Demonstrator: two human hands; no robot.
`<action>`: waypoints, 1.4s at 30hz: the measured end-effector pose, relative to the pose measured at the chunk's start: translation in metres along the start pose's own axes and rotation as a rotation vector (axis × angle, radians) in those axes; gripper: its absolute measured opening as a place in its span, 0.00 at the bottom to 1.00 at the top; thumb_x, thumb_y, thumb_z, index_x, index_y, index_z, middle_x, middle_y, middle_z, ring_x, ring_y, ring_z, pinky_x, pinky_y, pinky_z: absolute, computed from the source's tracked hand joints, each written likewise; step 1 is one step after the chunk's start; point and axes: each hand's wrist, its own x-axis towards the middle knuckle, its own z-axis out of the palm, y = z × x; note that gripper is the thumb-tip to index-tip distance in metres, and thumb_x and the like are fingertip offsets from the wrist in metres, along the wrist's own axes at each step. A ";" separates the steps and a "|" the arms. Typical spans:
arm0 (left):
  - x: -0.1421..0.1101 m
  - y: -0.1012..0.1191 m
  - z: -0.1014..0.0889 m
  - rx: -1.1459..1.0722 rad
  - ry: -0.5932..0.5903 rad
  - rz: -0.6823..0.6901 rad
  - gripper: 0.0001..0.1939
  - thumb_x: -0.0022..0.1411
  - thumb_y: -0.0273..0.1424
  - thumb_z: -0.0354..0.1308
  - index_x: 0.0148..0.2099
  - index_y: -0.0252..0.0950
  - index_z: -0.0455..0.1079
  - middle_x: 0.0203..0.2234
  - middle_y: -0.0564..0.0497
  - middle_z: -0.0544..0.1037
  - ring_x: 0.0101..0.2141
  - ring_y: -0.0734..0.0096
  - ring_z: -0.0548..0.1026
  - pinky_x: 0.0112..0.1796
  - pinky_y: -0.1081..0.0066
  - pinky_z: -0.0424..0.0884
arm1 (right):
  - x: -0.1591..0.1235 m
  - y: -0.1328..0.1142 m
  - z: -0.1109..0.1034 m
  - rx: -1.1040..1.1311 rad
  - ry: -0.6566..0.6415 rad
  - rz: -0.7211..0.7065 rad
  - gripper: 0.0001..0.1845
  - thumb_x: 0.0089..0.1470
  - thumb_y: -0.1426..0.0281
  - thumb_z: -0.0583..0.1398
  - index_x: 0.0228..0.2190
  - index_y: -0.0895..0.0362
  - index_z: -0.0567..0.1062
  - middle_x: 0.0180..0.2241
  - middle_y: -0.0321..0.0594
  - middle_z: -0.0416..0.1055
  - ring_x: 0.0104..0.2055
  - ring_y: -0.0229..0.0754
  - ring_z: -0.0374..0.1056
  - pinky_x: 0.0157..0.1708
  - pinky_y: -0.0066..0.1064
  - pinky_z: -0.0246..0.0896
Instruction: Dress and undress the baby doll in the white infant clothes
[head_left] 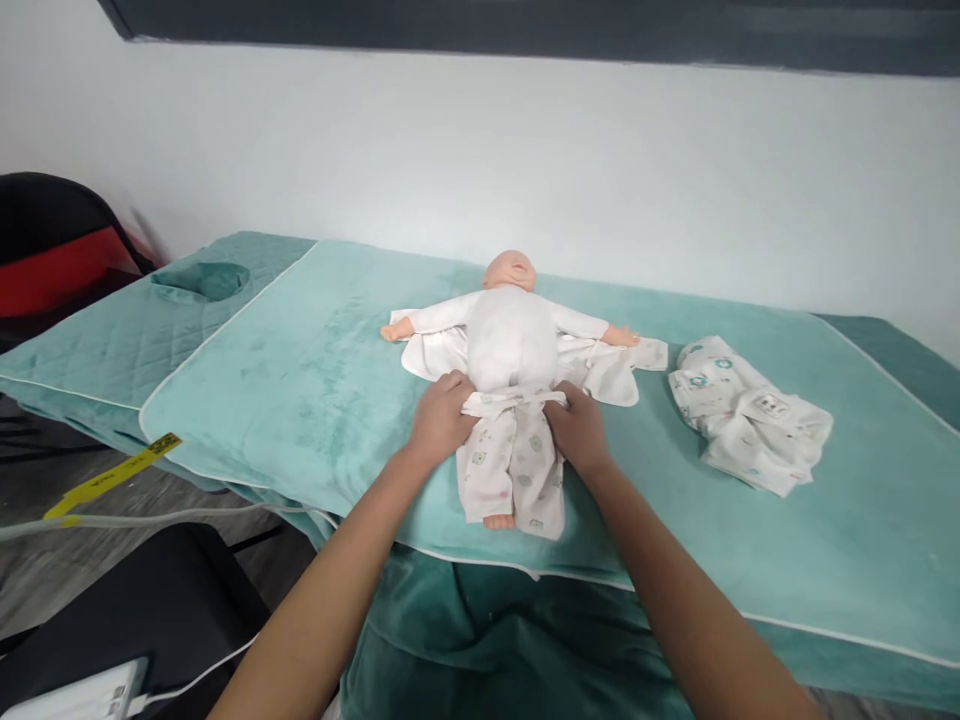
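Observation:
A baby doll [511, 335] lies on its back with its arms spread wide. White baby pants [510, 460] with a small green print cover its legs, and a bit of one foot [499, 521] shows below a pant leg. My left hand [444, 418] grips the waistband on one side, and my right hand [577, 425] grips it on the other. Both hands are closed on the cloth, with the fingertips partly hidden. Under the doll's arms and back a white printed baby shirt [611, 370] lies spread open.
More printed baby clothes [750, 415] lie in a heap to the right. All of this rests on a teal-covered massage bed [300, 350] against a white wall. At left are black chairs [127, 610], a cable with a yellow tag [112, 475], and a white power bank [79, 692].

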 end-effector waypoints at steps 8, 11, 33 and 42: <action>-0.010 0.017 -0.012 -0.035 0.029 -0.294 0.03 0.60 0.28 0.52 0.38 0.39 0.64 0.28 0.55 0.70 0.31 0.69 0.68 0.32 0.71 0.61 | -0.009 -0.011 -0.020 0.053 -0.157 0.119 0.09 0.43 0.64 0.57 0.27 0.55 0.66 0.22 0.30 0.59 0.26 0.37 0.56 0.27 0.27 0.51; -0.027 0.016 -0.019 -0.180 -0.081 -0.129 0.13 0.60 0.32 0.56 0.48 0.38 0.64 0.41 0.50 0.71 0.42 0.67 0.70 0.42 0.69 0.66 | -0.029 -0.004 -0.028 -0.065 -0.290 -0.016 0.17 0.45 0.59 0.61 0.34 0.55 0.67 0.26 0.31 0.61 0.28 0.38 0.58 0.28 0.28 0.53; -0.116 0.046 -0.006 0.154 -0.162 0.175 0.56 0.46 0.33 0.72 0.70 0.43 0.44 0.63 0.34 0.54 0.64 0.41 0.54 0.58 0.47 0.63 | -0.109 0.015 -0.046 -0.198 -0.425 -0.375 0.58 0.33 0.57 0.73 0.60 0.58 0.53 0.59 0.56 0.59 0.62 0.61 0.55 0.60 0.52 0.52; -0.088 0.059 -0.002 0.282 -0.037 0.172 0.36 0.59 0.38 0.61 0.66 0.40 0.55 0.48 0.41 0.69 0.50 0.49 0.69 0.51 0.50 0.68 | -0.095 0.001 -0.031 -0.313 -0.245 -0.296 0.26 0.42 0.67 0.64 0.45 0.57 0.66 0.43 0.47 0.72 0.49 0.54 0.66 0.47 0.42 0.61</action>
